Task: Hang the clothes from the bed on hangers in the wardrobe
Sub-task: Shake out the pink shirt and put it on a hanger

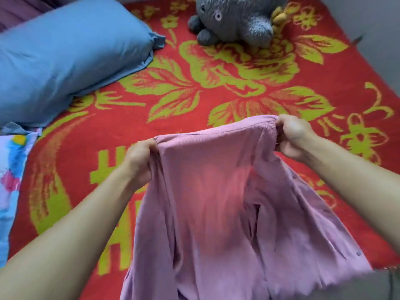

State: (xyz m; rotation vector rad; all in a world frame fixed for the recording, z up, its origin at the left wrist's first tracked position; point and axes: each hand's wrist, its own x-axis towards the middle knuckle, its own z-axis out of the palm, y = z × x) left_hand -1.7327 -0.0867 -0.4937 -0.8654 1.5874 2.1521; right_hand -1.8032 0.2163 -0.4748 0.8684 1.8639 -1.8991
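A pink buttoned garment hangs spread between my two hands above the bed. My left hand grips its top edge at the left, fingers curled into the cloth. My right hand grips the top edge at the right. The cloth drapes down toward me and out of the frame's bottom. Small buttons show along its right edge. No hanger or wardrobe is in view.
The bed is covered by a red blanket with yellow-green flowers. A blue pillow lies at the left, a patterned pillow below it. A grey plush toy sits at the far side.
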